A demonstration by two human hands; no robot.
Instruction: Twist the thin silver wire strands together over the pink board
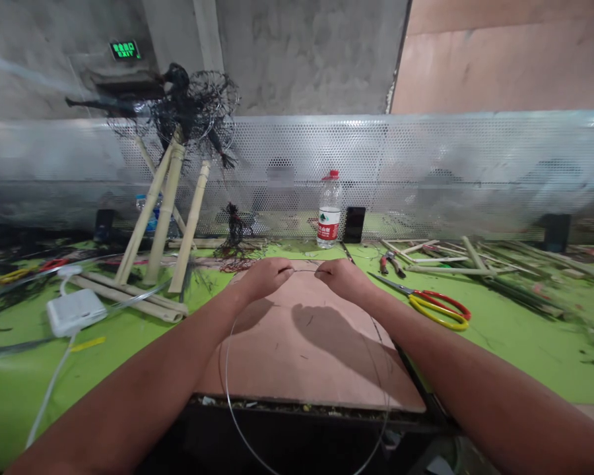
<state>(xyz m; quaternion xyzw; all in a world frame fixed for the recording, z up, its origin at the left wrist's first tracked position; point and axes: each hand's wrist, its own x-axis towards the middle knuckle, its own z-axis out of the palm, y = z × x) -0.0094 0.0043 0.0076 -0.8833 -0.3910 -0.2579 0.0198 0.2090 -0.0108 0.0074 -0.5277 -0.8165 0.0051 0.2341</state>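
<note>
Both fists meet above a pinkish board [277, 349] in front of me. My left hand [268, 276] is closed, its thumb and fingers pinching a thin wire [304, 270]. A short way to its right, my right hand [340, 277] pinches the same wire, and a stretch of it runs between the two. From the hands a wide pale loop [228, 389] of wire or line hangs over the board and past its near edge. How the loop's ends join is hidden by the fingers. Scissors [438, 307] with red and yellow handles lie right of my right forearm.
Bamboo tubes [165, 218] stand at left under a tangle of black wire [193, 105]. A white power adapter [76, 310] lies nearby. At the back are a water bottle [329, 211], a phone [354, 224] and a perforated metal screen [277, 158]. Pliers [393, 262] and bamboo strips [445, 270] lie right.
</note>
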